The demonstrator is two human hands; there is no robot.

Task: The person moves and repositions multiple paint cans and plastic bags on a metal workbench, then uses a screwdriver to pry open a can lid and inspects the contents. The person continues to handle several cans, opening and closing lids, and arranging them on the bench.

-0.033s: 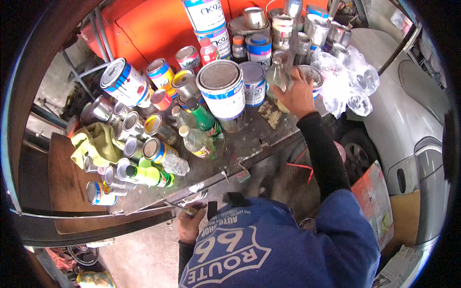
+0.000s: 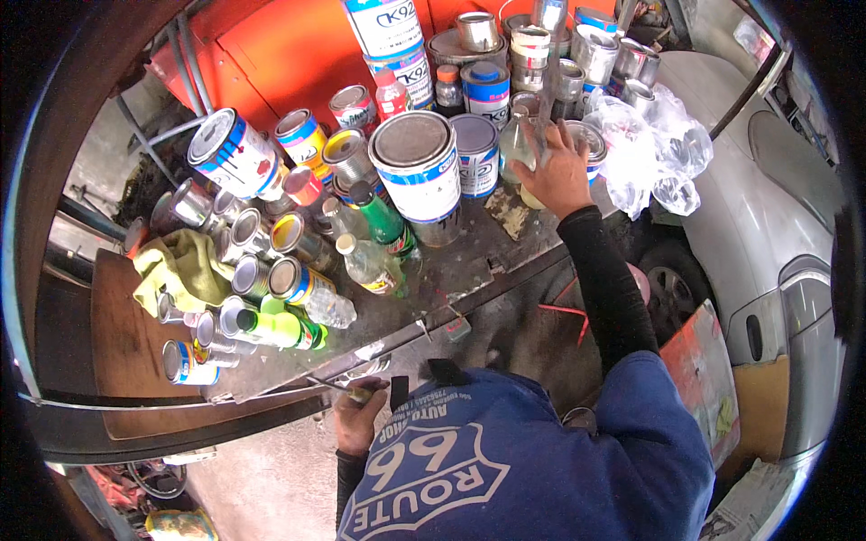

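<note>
My left hand (image 2: 361, 422) is closed around a slim tool (image 2: 363, 394) with a thin shaft and a pale, greenish handle. It hangs low, just off the front edge of the workbench (image 2: 469, 279). My right hand (image 2: 557, 178) reaches over the right part of the bench with its fingers spread. The thumb is beside a clear glass bottle (image 2: 518, 144), and whether it touches the glass I cannot tell. An open metal can (image 2: 588, 144) stands just beyond those fingers. Left of the bottle are a blue-labelled can (image 2: 476, 155) and a large white-and-blue paint can (image 2: 415, 167).
Several cans and bottles crowd the bench, among them a green bottle (image 2: 383, 216) and a bottle lying down (image 2: 280, 329). A yellow-green cloth (image 2: 185, 275) drapes over cans at left. Clear plastic bags (image 2: 645, 149) lie at right, beside a silver car (image 2: 758, 180).
The fingers of my right hand have spread slightly wider beside the glass bottle. My left hand has barely moved.
</note>
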